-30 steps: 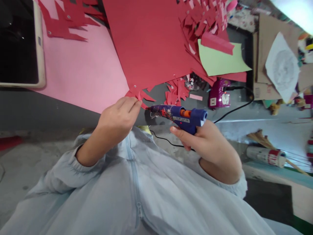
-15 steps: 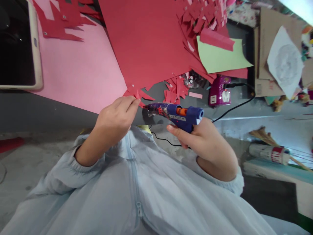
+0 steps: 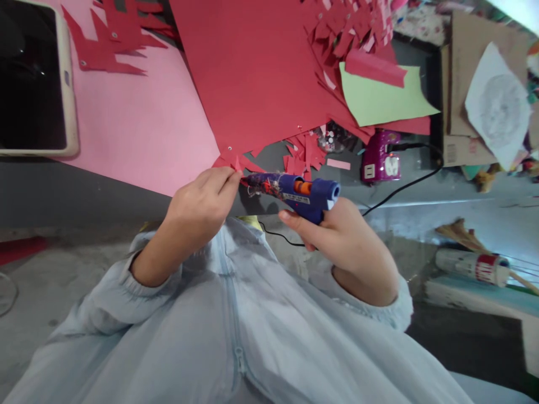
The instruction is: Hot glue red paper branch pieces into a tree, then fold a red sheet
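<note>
Blue plastic in my right grip (image 3: 343,230): glue gun (image 3: 309,197), held by its handle, nozzle aimed left. Left grip (image 3: 200,196) pinches a spiky red paper cutout (image 3: 224,161) close to the near edge of the dark tabletop (image 3: 84,186). Nozzle tip right at the cutout, by my left fingertips; cannot tell if it touches.

Just right of the cutout: a heap of red scraps (image 3: 309,150), then a pale pink strip (image 3: 339,164), then a purple box (image 3: 381,160) with a black cord (image 3: 400,147) plugged in.

Beyond, far side: large red sheet (image 3: 248,67); to its left, large pink sheet (image 3: 143,118) with more red cutouts (image 3: 90,60) bearing small round eyes. Dark-screened phone (image 3: 29,78) at far left. Light green sheet (image 3: 381,106) far right, a red strip (image 3: 374,68) lying across it. Farther right, brown cardboard (image 3: 461,84) under a white paper (image 3: 499,109).
</note>
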`<state>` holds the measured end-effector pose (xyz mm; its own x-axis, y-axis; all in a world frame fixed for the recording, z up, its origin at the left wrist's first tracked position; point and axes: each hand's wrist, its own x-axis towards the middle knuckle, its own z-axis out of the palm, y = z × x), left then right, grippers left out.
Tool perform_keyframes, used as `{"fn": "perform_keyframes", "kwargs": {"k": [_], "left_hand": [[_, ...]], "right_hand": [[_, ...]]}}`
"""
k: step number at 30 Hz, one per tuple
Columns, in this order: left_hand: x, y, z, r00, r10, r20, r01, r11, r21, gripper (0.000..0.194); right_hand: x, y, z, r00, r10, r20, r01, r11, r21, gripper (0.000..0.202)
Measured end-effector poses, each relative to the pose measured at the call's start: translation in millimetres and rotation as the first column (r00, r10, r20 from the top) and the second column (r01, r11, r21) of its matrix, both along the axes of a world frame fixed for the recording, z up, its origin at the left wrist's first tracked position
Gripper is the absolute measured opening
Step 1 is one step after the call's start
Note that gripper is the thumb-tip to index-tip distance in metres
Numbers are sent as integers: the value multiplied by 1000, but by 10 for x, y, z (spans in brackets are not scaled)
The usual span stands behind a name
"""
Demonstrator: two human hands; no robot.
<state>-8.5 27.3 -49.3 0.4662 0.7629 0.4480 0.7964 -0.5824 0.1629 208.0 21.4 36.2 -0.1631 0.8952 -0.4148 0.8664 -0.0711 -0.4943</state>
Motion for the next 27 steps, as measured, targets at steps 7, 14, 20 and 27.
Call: {"fn": "perform_keyframes", "kwargs": {"k": [7,14,20,27], "left_hand": [[-1,-2,-2,1000,0,-5,0,1000,5,32],[-5,-4,10,1000,-6,-3,6,999,-34,33],[-3,-2,-10,999,-21,33,23,999,-39,37],[-10,-2,4,999,-35,17,35,999,-27,35]], "right_hand": [[-8,-21,-25,999,20,-27,-18,997,69,41],[60,-56,29,999,-50,-2,50,999,21,37],[76,-106,82,998,-52,38,54,997,-49,38],[24,-76,52,998,-58,2,58,998,-6,37]]}}
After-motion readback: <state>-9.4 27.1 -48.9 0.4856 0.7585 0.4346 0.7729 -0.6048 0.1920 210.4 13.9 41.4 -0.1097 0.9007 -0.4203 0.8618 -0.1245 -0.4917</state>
